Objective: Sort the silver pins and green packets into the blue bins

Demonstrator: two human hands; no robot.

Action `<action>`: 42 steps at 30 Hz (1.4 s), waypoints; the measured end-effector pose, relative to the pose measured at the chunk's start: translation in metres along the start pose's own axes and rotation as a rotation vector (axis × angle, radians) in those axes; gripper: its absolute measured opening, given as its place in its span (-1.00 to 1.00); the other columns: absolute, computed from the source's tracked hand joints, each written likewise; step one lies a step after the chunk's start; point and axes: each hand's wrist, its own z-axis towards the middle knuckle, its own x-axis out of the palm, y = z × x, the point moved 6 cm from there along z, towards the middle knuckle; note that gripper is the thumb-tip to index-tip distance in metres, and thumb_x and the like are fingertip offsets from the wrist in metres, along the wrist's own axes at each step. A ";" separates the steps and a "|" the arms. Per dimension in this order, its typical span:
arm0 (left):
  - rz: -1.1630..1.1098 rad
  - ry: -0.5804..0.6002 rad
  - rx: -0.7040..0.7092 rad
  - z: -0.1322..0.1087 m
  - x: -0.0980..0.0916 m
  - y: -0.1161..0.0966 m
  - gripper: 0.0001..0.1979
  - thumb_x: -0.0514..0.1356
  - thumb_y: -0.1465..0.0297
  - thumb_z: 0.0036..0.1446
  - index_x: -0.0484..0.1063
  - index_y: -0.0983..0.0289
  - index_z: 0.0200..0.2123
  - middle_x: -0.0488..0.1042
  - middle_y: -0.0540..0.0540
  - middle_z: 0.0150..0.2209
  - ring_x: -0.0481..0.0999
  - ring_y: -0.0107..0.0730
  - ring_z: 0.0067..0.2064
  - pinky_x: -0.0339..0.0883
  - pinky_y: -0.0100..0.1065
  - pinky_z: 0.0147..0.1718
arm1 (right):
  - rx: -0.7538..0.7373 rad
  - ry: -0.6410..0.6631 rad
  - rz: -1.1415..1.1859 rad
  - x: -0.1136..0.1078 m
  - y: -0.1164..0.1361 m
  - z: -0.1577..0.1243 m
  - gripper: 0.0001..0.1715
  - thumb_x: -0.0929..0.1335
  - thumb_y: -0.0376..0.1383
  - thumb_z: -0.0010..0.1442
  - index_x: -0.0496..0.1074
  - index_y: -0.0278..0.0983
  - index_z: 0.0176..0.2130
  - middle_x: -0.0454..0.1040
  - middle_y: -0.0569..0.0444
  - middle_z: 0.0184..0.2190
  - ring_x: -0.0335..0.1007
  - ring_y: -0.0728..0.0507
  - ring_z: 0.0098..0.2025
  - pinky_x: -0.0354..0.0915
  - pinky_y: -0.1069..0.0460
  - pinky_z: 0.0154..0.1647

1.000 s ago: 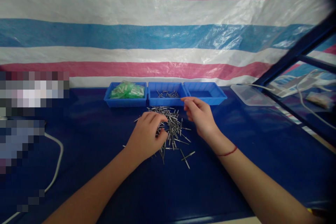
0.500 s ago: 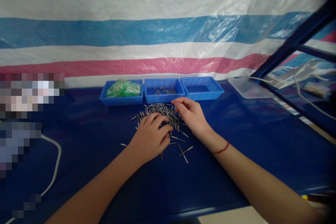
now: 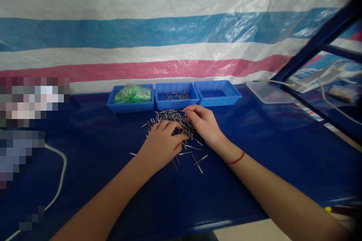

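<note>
A pile of thin metal rivets (image 3: 169,115) lies on the blue table (image 3: 226,196), with several loose ones nearer its front edge. My left hand (image 3: 164,143) rests over the pile's left and front part, thumb and fingers apart, with no rivet visibly gripped. At the right side of the pile is my right hand (image 3: 204,122), its thumb and index finger pinched together; anything between the fingertips is too small to make out. Behind the pile, the middle blue bin (image 3: 177,103) has several rivets in it.
Left of the middle bin, another blue bin (image 3: 124,109) holds green bags (image 3: 131,94). A third blue bin (image 3: 220,99) stands on the right, beside a clear plastic lid (image 3: 268,92). A white cable (image 3: 62,169) runs along the left.
My left thumb and index finger have spread a little wider. My right hand has shifted slightly left over the pile. A few rivets by my left hand have moved.
</note>
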 end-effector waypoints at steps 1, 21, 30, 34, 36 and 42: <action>0.006 -0.001 0.001 0.000 0.000 0.000 -0.77 0.18 0.47 0.17 0.53 0.11 -0.14 0.43 0.10 -0.02 0.35 -0.15 0.01 0.21 -0.11 -0.05 | 0.003 -0.001 0.003 0.000 0.000 0.000 -0.75 0.31 -0.20 0.05 0.49 -0.32 -0.35 0.36 0.15 -0.56 0.14 0.03 -0.57 0.13 0.08 -0.53; -0.271 -0.365 -0.093 -0.004 -0.022 0.012 -0.89 0.12 0.36 0.24 0.43 0.23 -0.25 0.51 0.04 -0.31 0.47 -0.36 -0.25 0.27 -0.31 -0.18 | -0.277 0.159 -0.103 0.001 0.032 -0.016 -0.83 0.30 -0.32 0.14 0.49 -0.28 -0.29 0.50 0.07 -0.38 0.36 -0.04 -0.40 0.26 0.05 -0.38; -0.976 -0.453 -0.408 -0.010 -0.008 0.031 -0.87 0.13 0.33 0.17 0.37 0.24 -0.22 0.44 -0.02 -0.41 0.46 -0.47 -0.41 0.35 -0.43 -0.41 | -0.285 0.350 0.010 0.014 0.041 -0.027 -0.75 0.40 -0.16 0.13 0.54 -0.25 -0.23 0.53 0.01 -0.29 0.38 -0.04 -0.40 0.30 0.04 -0.42; -1.001 -0.451 -0.410 -0.010 -0.006 0.030 -0.85 0.14 0.31 0.18 0.39 0.23 -0.22 0.43 -0.03 -0.43 0.43 -0.48 -0.43 0.34 -0.45 -0.44 | -0.275 0.358 -0.010 0.012 0.041 -0.025 -0.79 0.41 -0.15 0.13 0.53 -0.25 -0.31 0.49 0.07 -0.41 0.30 0.00 -0.48 0.24 0.06 -0.49; -0.954 -0.441 -0.413 -0.011 -0.007 0.031 -0.84 0.14 0.30 0.19 0.41 0.22 -0.21 0.45 -0.01 -0.39 0.43 -0.47 -0.42 0.32 -0.45 -0.43 | -0.291 0.348 -0.033 0.011 0.044 -0.025 -0.82 0.40 -0.18 0.13 0.52 -0.26 -0.35 0.46 0.08 -0.43 0.28 0.01 -0.48 0.22 0.07 -0.49; -0.700 -0.424 -0.432 -0.014 -0.021 0.032 -0.83 0.14 0.29 0.19 0.46 0.25 -0.31 0.48 -0.01 -0.41 0.37 -0.48 -0.46 0.23 -0.45 -0.49 | -0.300 0.291 -0.087 0.006 0.050 -0.029 -0.87 0.40 -0.25 0.12 0.47 -0.28 -0.38 0.44 0.09 -0.42 0.29 0.02 -0.46 0.21 0.09 -0.50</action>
